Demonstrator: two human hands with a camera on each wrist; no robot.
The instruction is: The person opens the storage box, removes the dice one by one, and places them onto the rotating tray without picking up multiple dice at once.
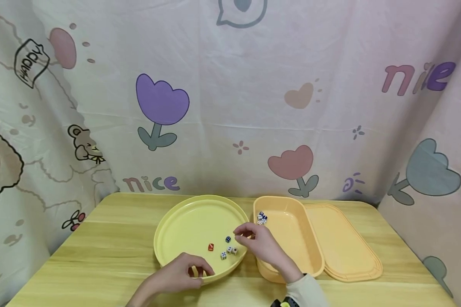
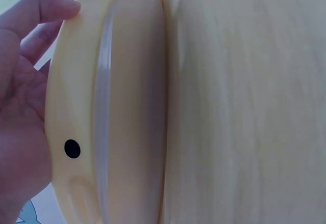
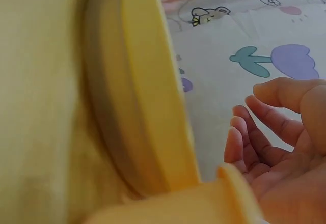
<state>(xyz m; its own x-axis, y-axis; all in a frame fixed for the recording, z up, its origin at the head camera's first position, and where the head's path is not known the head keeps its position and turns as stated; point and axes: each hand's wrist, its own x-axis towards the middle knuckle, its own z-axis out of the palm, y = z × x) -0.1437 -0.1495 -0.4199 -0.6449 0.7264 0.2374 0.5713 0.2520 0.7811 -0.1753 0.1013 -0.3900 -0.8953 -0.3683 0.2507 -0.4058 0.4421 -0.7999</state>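
Observation:
My left hand [image 1: 182, 273] grips the near rim of a round yellow tray [image 1: 188, 204], thumb on the outer wall and fingers over the edge. In the tray lie a red die [image 1: 211, 247], a dark blue die [image 1: 228, 239] and white dice [image 1: 223, 255] close together. Over the tray's right edge hovers my right hand [image 1: 262, 243], fingers bent loosely. The right wrist view shows a gap between thumb and forefinger [image 3: 277, 119], with nothing seen in it. Beside the tray, an orange box [image 1: 311, 238] has several blue and white dice [image 1: 261, 218] at its far left end.
The box's orange lid [image 1: 345, 243] lies flat on the wooden table [image 1: 111, 238], against the box's right side. A printed curtain [image 1: 230, 102] hangs behind the table and along both sides.

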